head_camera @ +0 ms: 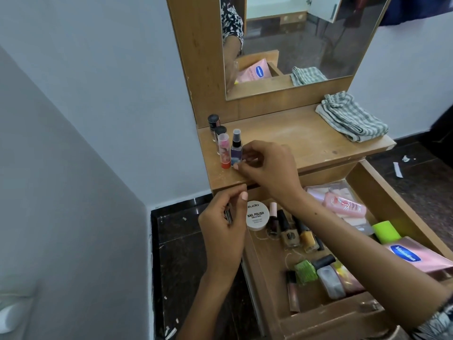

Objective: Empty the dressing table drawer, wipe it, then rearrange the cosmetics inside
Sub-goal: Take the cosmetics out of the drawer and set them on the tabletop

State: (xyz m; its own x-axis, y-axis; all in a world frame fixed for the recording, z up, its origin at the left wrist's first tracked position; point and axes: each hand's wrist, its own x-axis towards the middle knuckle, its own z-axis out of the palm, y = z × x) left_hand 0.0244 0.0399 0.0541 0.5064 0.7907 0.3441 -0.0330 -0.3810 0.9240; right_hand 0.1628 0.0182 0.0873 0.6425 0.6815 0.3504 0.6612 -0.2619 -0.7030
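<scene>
Right hand [267,165] fingertips pinch upright spray bottle [236,149] on tabletop; left hand [224,224] grips small dark item, drawer [362,182] stuff just right.

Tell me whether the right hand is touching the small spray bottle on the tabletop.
Touching: the head view shows the right hand with its fingers against the spray bottle.

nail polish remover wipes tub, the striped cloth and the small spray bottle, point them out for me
nail polish remover wipes tub [256,215]: head view, middle of its white printed lid.
striped cloth [351,117]: head view, centre of the folded fabric on the tabletop.
small spray bottle [236,148]: head view, purple body below the black nozzle.
</scene>
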